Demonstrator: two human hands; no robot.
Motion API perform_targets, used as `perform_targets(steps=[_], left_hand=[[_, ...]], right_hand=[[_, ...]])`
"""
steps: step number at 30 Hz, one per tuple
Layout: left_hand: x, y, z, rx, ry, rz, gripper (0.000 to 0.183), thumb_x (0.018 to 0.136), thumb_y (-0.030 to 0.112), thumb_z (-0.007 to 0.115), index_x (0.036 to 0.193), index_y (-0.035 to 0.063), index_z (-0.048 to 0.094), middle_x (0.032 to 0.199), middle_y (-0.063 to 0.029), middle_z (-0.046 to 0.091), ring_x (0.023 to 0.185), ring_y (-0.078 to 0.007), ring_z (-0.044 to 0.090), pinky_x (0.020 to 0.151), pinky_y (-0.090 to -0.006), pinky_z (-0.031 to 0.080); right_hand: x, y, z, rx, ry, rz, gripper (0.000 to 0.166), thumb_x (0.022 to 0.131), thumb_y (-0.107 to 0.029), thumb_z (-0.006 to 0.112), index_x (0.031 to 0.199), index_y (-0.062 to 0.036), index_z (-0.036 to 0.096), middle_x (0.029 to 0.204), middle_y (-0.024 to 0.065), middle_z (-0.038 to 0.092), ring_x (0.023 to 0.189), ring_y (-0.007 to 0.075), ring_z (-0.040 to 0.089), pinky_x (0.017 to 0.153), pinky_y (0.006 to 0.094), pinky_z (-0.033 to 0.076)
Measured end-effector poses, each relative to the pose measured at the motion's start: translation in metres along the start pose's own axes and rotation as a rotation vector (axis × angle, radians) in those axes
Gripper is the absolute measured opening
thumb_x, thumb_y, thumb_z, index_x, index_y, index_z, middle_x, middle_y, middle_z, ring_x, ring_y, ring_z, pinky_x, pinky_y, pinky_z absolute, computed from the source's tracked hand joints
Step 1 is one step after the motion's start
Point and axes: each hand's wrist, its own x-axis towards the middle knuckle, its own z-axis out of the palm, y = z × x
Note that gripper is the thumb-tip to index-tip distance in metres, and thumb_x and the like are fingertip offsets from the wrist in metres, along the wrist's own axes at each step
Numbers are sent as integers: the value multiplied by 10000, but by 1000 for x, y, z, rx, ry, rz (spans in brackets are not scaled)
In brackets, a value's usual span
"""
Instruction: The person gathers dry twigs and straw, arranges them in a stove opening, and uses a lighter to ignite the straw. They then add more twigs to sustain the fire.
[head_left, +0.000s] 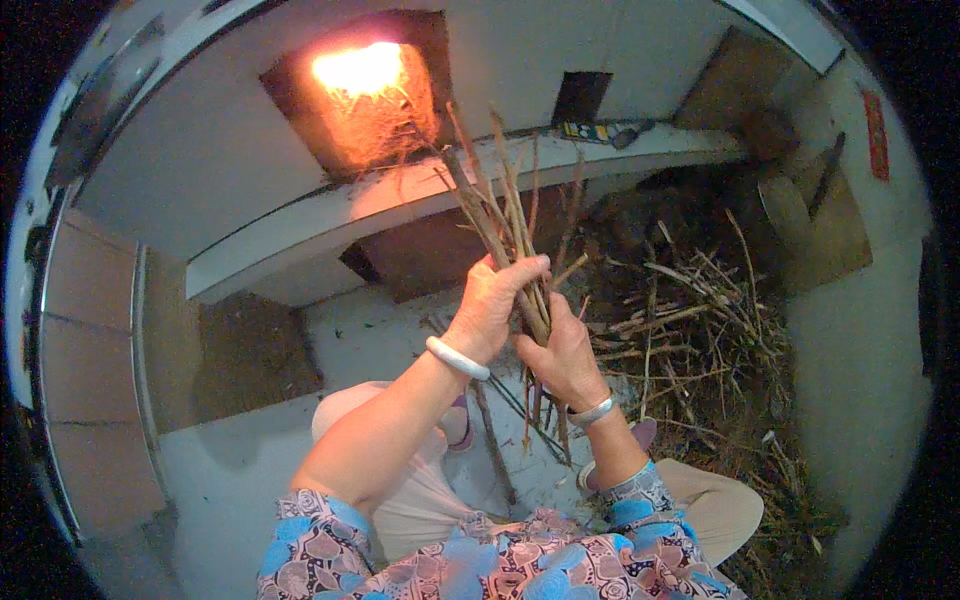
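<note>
Both of my hands grip one bundle of dry sticks (499, 217) in front of me. My left hand (491, 300) wraps it higher up, thumb across the front. Just below and to the right, my right hand (564, 349) closes around the lower part. The upper ends fan out towards a stove opening (300, 97), where a bright fire (364, 71) glows. Whether any tip touches the opening I cannot tell. Thinner ends hang beneath my right hand. A white bangle circles my left wrist and a silver-coloured one my right.
A pale ledge (300, 244) runs below the stove opening. On its right part lies a small yellow-and-black packet (585, 133). A large heap of twigs (690, 330) covers the floor to my right. Between my feet lies a loose stick (491, 450). A wall (855, 360) stands at far right.
</note>
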Motion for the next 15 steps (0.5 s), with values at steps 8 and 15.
perform_targets(steps=[8,15], left_hand=[[33,63,-50,-168,21,85,139,850,166,686,836,44,622,769,-78,643,687,-192,638,651,-336,540],[40,81,-74,-261,17,108,233,892,243,665,988,33,634,895,-142,686,791,-231,676,764,-373,573]], right_hand=[[46,-41,33,267,-213,-196,610,894,-230,644,1385,19,381,1212,126,592,1106,199,564,964,333,437],[61,-56,71,16,-99,-321,506,878,-114,579,1318,43,385,1152,262,532,1066,409,548,911,444,451]])
